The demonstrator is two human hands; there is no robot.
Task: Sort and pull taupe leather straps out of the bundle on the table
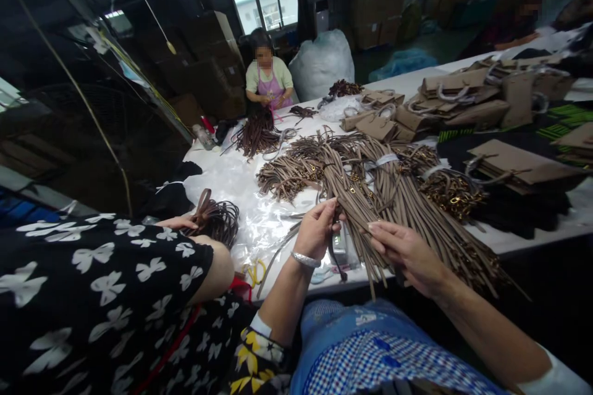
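Note:
My left hand [317,227], with a silver bracelet at the wrist, is pinched shut on the end of a tan leather strap [337,222] at the near edge of the table. My right hand [404,251] is curled around a bundle of the same straps [365,241], whose loose ends hang over the edge. The bundle runs back into a large heap of tan straps with gold clasps [393,185] spread over the white table [519,239].
A co-worker in a black top with white bows [106,296] sits close at my left, a hand on dark straps [215,219]. Another person [269,77] works at the far end. Stacked brown bags [463,102] and yellow scissors [254,271] lie on the table.

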